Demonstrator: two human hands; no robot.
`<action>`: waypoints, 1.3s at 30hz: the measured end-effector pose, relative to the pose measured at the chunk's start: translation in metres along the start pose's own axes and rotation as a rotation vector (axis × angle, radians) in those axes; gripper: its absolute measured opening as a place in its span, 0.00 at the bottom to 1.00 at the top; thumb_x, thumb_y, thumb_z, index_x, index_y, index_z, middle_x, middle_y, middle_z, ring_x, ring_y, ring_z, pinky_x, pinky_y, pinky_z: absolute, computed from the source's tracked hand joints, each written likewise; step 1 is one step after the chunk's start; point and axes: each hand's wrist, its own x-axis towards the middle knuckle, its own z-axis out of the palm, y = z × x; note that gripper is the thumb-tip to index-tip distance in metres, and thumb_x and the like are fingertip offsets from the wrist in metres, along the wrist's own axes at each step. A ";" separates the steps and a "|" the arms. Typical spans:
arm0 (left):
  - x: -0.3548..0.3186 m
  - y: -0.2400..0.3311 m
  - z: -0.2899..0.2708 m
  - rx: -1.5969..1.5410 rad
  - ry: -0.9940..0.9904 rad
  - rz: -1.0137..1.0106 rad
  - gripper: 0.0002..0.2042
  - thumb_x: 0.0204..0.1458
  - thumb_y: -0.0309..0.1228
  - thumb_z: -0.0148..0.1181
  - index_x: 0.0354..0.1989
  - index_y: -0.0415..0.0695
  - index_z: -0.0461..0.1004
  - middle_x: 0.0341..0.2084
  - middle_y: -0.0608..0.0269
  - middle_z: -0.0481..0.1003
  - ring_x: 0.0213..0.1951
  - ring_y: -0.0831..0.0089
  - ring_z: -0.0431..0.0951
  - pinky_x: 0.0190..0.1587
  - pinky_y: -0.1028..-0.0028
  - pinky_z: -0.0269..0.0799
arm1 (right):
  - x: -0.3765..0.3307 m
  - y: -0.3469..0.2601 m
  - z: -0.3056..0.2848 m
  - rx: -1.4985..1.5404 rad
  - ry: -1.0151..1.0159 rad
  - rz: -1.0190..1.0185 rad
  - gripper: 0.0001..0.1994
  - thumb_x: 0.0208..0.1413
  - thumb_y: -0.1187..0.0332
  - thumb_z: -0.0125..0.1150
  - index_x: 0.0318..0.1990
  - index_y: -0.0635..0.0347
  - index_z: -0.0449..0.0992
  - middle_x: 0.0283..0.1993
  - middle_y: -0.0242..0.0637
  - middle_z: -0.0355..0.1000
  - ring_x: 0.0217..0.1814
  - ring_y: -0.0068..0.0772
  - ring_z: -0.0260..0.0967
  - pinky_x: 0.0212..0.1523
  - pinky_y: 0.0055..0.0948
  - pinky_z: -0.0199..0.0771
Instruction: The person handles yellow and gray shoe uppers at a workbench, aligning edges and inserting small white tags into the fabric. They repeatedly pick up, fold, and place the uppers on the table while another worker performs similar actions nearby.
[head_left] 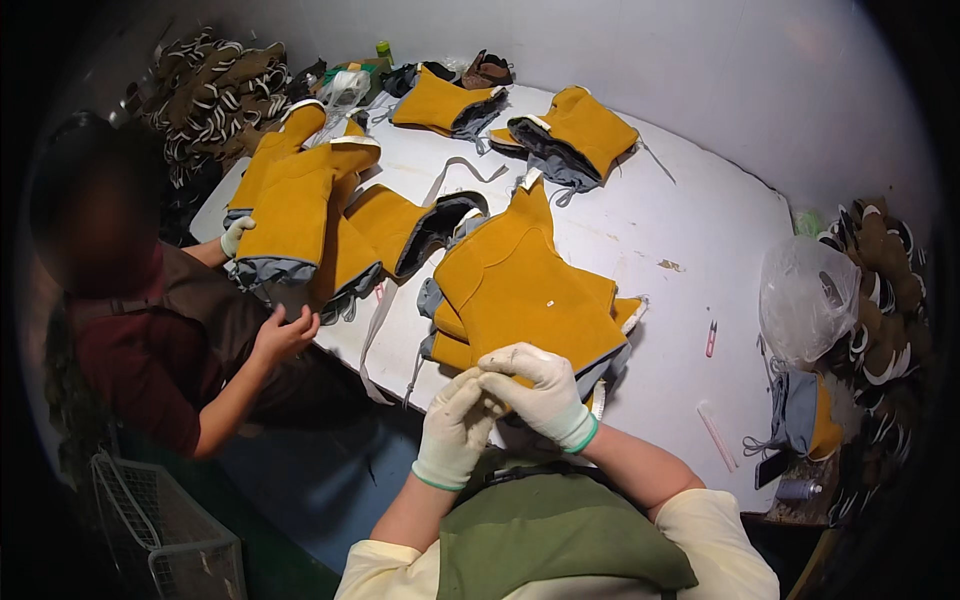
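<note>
Where white surface (pixel 690 230) meets near edge: stacked yellow boot uppers (pixel 520 290), long axis running away; right hand (pixel 540 390) grip pinching lower hem, left hand (pixel 455 430) curled narrow just beside.

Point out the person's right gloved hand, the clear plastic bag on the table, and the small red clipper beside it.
right gloved hand (pixel 540 390), head view, on the back of the hand.
clear plastic bag (pixel 805 298), head view, on its crumpled middle.
small red clipper (pixel 711 339), head view, on its handle.
</note>
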 end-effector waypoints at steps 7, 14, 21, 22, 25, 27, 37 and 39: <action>-0.009 -0.008 -0.003 0.430 0.042 0.265 0.11 0.56 0.13 0.50 0.47 0.31 0.71 0.43 0.58 0.73 0.38 0.77 0.74 0.43 0.79 0.72 | -0.001 0.014 0.013 -0.358 0.112 -0.416 0.07 0.47 0.72 0.65 0.35 0.59 0.77 0.35 0.36 0.75 0.33 0.38 0.73 0.34 0.32 0.72; -0.018 -0.003 -0.008 1.021 0.024 0.541 0.06 0.58 0.16 0.50 0.40 0.33 0.72 0.37 0.62 0.72 0.37 0.75 0.73 0.43 0.78 0.70 | 0.001 0.018 0.018 -0.648 0.080 -0.771 0.11 0.41 0.70 0.60 0.35 0.59 0.74 0.32 0.33 0.73 0.29 0.35 0.71 0.30 0.32 0.71; -0.020 -0.002 -0.012 -0.175 0.180 0.108 0.07 0.64 0.30 0.50 0.40 0.40 0.71 0.33 0.63 0.71 0.35 0.74 0.71 0.45 0.72 0.71 | -0.006 0.015 0.013 -0.689 0.022 -0.881 0.10 0.41 0.70 0.59 0.34 0.59 0.74 0.32 0.33 0.72 0.30 0.33 0.71 0.32 0.32 0.72; -0.018 0.008 -0.013 -0.107 0.215 0.165 0.07 0.63 0.31 0.51 0.39 0.40 0.71 0.33 0.63 0.72 0.33 0.74 0.71 0.43 0.72 0.71 | -0.008 0.009 0.010 -0.692 0.011 -0.887 0.10 0.41 0.70 0.59 0.34 0.59 0.74 0.31 0.32 0.72 0.30 0.33 0.71 0.31 0.31 0.72; -0.015 0.029 -0.018 -0.273 0.264 0.226 0.07 0.63 0.30 0.52 0.41 0.39 0.71 0.30 0.66 0.72 0.32 0.76 0.71 0.41 0.74 0.70 | -0.012 0.010 0.003 -0.651 -0.015 -0.836 0.10 0.39 0.72 0.64 0.33 0.57 0.75 0.29 0.31 0.73 0.28 0.33 0.71 0.29 0.31 0.71; -0.019 0.033 -0.018 -0.255 0.245 0.202 0.07 0.62 0.30 0.54 0.42 0.39 0.72 0.31 0.65 0.72 0.34 0.75 0.71 0.42 0.73 0.69 | -0.013 0.012 0.005 -0.637 0.003 -0.771 0.04 0.46 0.69 0.62 0.30 0.54 0.76 0.28 0.29 0.73 0.28 0.32 0.71 0.29 0.29 0.70; -0.029 0.030 -0.024 -0.254 0.198 0.143 0.07 0.59 0.30 0.56 0.40 0.40 0.74 0.33 0.63 0.73 0.36 0.73 0.70 0.46 0.71 0.67 | -0.039 0.044 0.033 -0.430 -0.621 -0.382 0.11 0.54 0.58 0.62 0.27 0.53 0.73 0.23 0.36 0.69 0.27 0.44 0.68 0.31 0.41 0.69; -0.032 0.031 -0.027 -0.189 0.185 0.180 0.08 0.59 0.32 0.57 0.39 0.40 0.75 0.35 0.62 0.73 0.37 0.73 0.71 0.47 0.69 0.68 | -0.036 0.055 0.043 -0.292 -0.570 -0.343 0.08 0.52 0.66 0.62 0.38 0.55 0.75 0.31 0.39 0.73 0.32 0.45 0.71 0.38 0.41 0.73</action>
